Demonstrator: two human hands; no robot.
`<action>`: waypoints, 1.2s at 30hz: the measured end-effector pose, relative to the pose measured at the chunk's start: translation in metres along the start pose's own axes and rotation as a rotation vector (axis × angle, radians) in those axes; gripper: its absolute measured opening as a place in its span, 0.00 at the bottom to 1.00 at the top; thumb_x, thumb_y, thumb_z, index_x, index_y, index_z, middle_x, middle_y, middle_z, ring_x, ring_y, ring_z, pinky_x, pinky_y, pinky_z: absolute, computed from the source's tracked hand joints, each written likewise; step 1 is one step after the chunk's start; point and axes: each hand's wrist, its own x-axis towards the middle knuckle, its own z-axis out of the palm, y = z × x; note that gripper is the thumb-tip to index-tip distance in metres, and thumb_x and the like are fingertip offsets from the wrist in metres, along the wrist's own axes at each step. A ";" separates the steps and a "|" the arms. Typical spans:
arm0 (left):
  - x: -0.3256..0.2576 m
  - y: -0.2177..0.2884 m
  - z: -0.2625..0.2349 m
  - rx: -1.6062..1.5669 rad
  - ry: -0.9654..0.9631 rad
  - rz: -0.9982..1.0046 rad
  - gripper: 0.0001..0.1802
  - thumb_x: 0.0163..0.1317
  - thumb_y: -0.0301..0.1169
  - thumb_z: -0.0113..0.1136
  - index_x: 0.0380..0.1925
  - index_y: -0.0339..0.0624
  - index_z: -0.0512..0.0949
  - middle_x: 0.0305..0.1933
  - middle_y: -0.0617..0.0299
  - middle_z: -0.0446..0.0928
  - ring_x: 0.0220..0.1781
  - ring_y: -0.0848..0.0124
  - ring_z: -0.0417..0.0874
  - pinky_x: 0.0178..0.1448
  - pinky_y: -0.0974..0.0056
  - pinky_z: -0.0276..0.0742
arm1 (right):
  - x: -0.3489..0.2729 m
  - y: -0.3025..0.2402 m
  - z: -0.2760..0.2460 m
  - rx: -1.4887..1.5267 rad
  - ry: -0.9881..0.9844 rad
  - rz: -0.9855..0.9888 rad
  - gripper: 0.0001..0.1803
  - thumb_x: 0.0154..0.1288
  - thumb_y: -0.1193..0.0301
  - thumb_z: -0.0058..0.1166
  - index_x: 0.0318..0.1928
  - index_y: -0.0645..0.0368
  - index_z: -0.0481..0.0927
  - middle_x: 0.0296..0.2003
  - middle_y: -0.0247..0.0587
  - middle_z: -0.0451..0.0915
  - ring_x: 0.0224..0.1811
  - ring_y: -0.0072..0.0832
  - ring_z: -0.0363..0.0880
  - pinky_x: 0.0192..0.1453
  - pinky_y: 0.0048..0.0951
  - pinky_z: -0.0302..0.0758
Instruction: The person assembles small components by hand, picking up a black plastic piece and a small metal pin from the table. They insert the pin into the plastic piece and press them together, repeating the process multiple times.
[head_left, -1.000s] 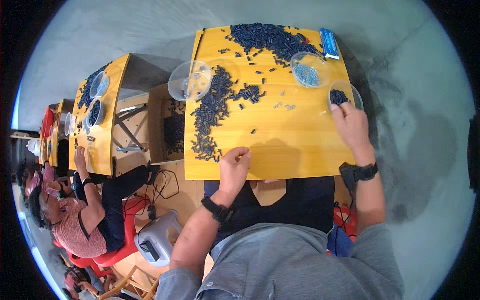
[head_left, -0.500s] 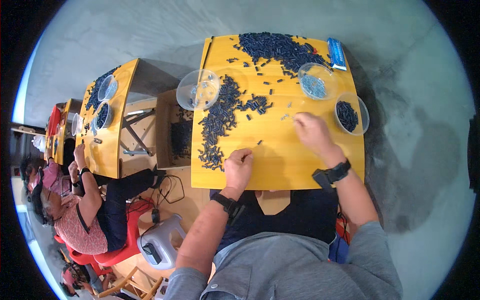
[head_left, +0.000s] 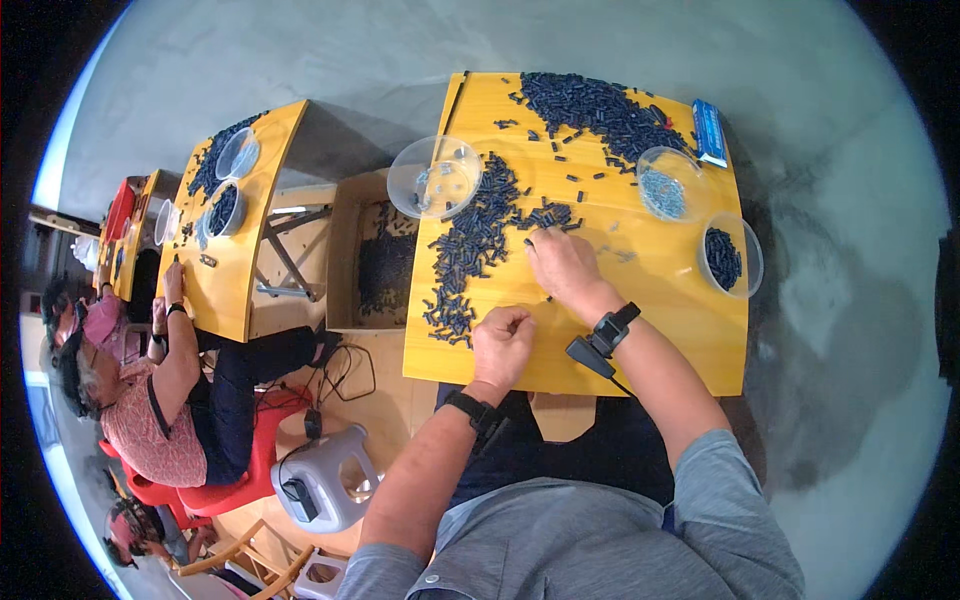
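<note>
My left hand (head_left: 502, 348) rests curled at the front of the yellow table (head_left: 640, 345), thumb against fingers; anything inside is hidden. My right hand (head_left: 564, 268) is bent with fingertips pressed together beside a small cluster of short black cylinders (head_left: 552, 215). A dark piece shows at those fingertips, but whether they grip it is unclear. Left of both hands runs a long heap of the same black cylinders (head_left: 472, 238). Some small silvery bits (head_left: 622, 255) lie to the right of my right hand.
At the back lies a larger heap of black cylinders (head_left: 600, 112), beside a blue box (head_left: 709, 132). Clear tubs hold a few pale bits (head_left: 433, 178), bluish-silver pieces (head_left: 663, 192) and black cylinders (head_left: 724, 258). A carton (head_left: 345, 250) stands left; another person (head_left: 160, 425) works at a neighbouring table.
My right hand has moved left from the silvery bits to the small black cluster. My left hand stays curled near the front edge. The whole view has shifted slightly.
</note>
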 end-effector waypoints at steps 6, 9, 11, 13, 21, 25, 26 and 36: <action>0.000 0.006 0.001 0.025 0.011 0.004 0.07 0.52 0.26 0.62 0.29 0.33 0.81 0.25 0.54 0.80 0.25 0.71 0.80 0.33 0.67 0.76 | -0.005 0.009 0.002 -0.009 0.048 0.025 0.08 0.60 0.70 0.49 0.29 0.63 0.75 0.29 0.54 0.79 0.31 0.47 0.80 0.34 0.47 0.76; 0.002 0.005 0.001 0.085 -0.007 -0.005 0.08 0.53 0.27 0.62 0.30 0.32 0.80 0.29 0.58 0.80 0.28 0.74 0.79 0.37 0.70 0.76 | -0.022 0.008 -0.011 0.324 0.178 -0.019 0.07 0.62 0.72 0.50 0.31 0.64 0.74 0.24 0.49 0.79 0.26 0.39 0.81 0.30 0.39 0.76; 0.002 0.002 0.002 0.056 -0.009 -0.019 0.08 0.54 0.27 0.62 0.31 0.32 0.80 0.29 0.58 0.80 0.29 0.74 0.79 0.37 0.70 0.76 | -0.036 -0.002 -0.027 0.813 0.006 0.235 0.06 0.63 0.74 0.51 0.32 0.66 0.74 0.21 0.41 0.78 0.21 0.27 0.79 0.26 0.28 0.75; 0.002 -0.004 0.001 0.030 -0.010 -0.033 0.09 0.54 0.27 0.62 0.32 0.31 0.80 0.29 0.59 0.81 0.29 0.74 0.79 0.37 0.70 0.76 | -0.049 -0.009 -0.036 0.894 0.008 0.246 0.05 0.64 0.76 0.50 0.34 0.67 0.73 0.23 0.38 0.77 0.21 0.22 0.78 0.26 0.24 0.74; -0.011 0.037 -0.013 -0.473 -0.107 -0.266 0.12 0.61 0.26 0.58 0.43 0.32 0.78 0.30 0.65 0.78 0.22 0.81 0.71 0.27 0.75 0.67 | -0.096 -0.020 -0.048 1.084 0.097 0.212 0.05 0.65 0.76 0.49 0.37 0.68 0.73 0.26 0.37 0.77 0.21 0.19 0.77 0.25 0.20 0.73; -0.030 0.063 -0.019 -0.581 -0.161 -0.254 0.13 0.62 0.27 0.58 0.45 0.34 0.78 0.29 0.67 0.77 0.23 0.81 0.71 0.28 0.74 0.68 | -0.109 -0.033 -0.054 1.118 0.083 0.166 0.05 0.66 0.76 0.48 0.38 0.67 0.73 0.26 0.36 0.77 0.22 0.19 0.77 0.25 0.21 0.73; -0.034 0.066 -0.019 -0.621 -0.189 -0.230 0.13 0.61 0.28 0.59 0.45 0.35 0.78 0.28 0.68 0.77 0.23 0.82 0.71 0.28 0.75 0.67 | -0.111 -0.036 -0.055 1.112 0.090 0.157 0.05 0.66 0.76 0.48 0.37 0.67 0.73 0.25 0.36 0.76 0.22 0.18 0.77 0.25 0.20 0.73; -0.034 0.074 -0.040 -0.474 -0.348 -0.258 0.06 0.61 0.27 0.58 0.32 0.35 0.81 0.24 0.67 0.77 0.23 0.81 0.72 0.28 0.74 0.68 | -0.112 -0.036 -0.073 0.513 0.063 -0.326 0.06 0.62 0.74 0.52 0.36 0.65 0.73 0.24 0.50 0.76 0.19 0.34 0.77 0.24 0.32 0.72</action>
